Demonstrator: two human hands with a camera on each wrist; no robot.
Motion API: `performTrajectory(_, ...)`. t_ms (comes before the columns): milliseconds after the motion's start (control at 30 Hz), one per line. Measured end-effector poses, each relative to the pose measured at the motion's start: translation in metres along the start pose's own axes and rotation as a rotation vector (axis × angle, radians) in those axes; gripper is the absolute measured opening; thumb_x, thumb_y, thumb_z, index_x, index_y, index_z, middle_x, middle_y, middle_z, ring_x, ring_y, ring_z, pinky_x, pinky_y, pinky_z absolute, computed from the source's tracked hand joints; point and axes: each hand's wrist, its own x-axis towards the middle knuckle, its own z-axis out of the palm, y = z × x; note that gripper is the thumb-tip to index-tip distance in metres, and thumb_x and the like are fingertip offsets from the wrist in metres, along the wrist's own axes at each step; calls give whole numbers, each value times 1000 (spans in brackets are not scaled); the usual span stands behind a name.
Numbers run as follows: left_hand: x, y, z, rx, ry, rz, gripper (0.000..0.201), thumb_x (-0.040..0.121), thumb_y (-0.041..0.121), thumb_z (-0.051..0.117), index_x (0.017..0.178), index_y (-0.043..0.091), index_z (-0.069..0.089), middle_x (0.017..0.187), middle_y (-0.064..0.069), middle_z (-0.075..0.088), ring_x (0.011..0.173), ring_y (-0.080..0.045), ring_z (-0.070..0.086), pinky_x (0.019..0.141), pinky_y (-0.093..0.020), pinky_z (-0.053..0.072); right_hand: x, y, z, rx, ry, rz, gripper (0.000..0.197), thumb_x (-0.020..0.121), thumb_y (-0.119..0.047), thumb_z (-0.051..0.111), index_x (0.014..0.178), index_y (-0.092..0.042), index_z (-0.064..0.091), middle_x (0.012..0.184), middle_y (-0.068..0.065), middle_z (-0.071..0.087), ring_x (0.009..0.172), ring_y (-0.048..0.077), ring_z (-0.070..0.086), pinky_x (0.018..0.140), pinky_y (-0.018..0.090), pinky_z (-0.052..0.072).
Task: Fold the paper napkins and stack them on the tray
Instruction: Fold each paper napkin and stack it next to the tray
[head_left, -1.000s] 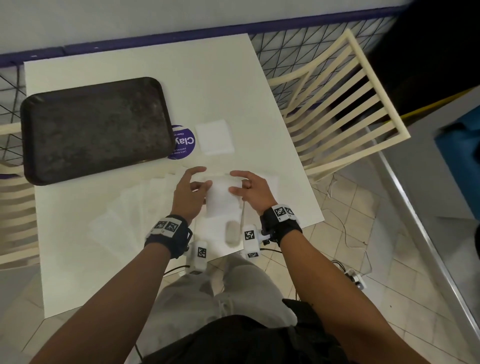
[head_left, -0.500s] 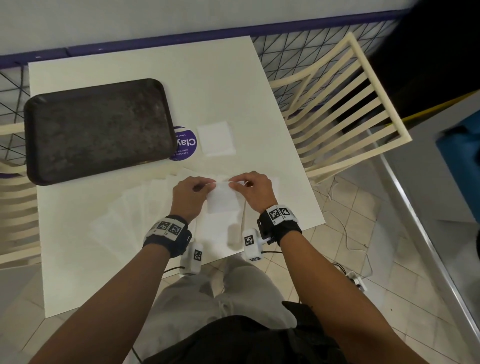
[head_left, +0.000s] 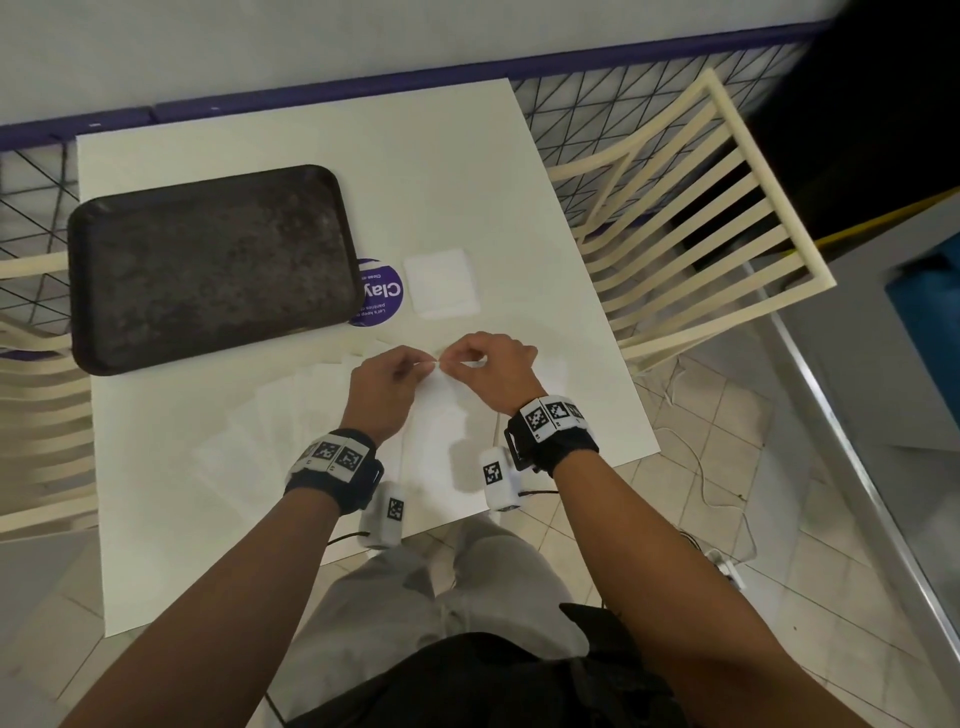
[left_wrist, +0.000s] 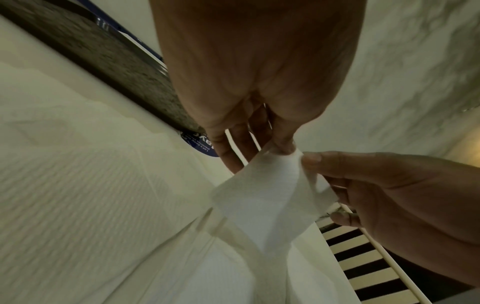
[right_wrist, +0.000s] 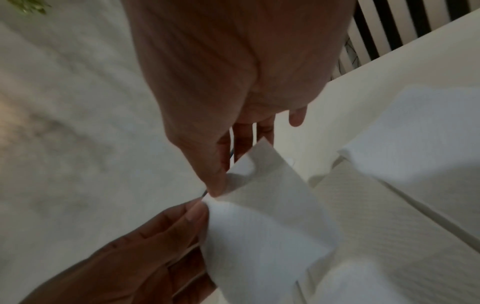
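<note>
We had both hands together over the near part of the white desk (head_left: 249, 545), each pinching the top edge of one white paper napkin (head_left: 441, 410) between thumb and forefinger. Our left hand (head_left: 384, 384) gripped it with the fingers (left_wrist: 283, 142) closed narrowly on the paper, and our right hand (head_left: 493, 371) held the same edge just beside it, its fingers (right_wrist: 215, 181) nipped tight on a corner. The two pinches nearly touched. In the wrist views the napkin hung from our grips as a folded, slack sheet, lifted off the desk at the top, its lower part trailing down onto the other napkins. Those unfolded napkins (head_left: 270, 431) lay fanned out beneath our wrists, overlapping one another. One small folded napkin (head_left: 441, 283) sat flat on the desk beyond our hands, just beside a round purple sticker (head_left: 382, 296). The dark tray (head_left: 208, 265) lay on the far left of the desk, its corner over part of the sticker, nothing stacked on it. A cream slatted chair (head_left: 701, 208) stood at the right of the desk.
</note>
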Motion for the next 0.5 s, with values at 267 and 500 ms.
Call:
performTrajectory(267,-1,-1,-8,-51,46,-56,10,100,17,61,98,16,71,99,8,71,92,-7,62,77,-12,43,5,20,-16,276,-15,128,9,86,-16,77,80,-22,75,73,-7,67,69,9,61,75,24,51)
performTrajectory(500,2,1,1,-77,123,-113,11,101,16,60,103,13,71,100,8,70,94,-10,60,75,-5,39,4,19,-6,426,45,182,17,88,-34,75,99,-22,69,80,-4,72,72,13,69,78,30,57)
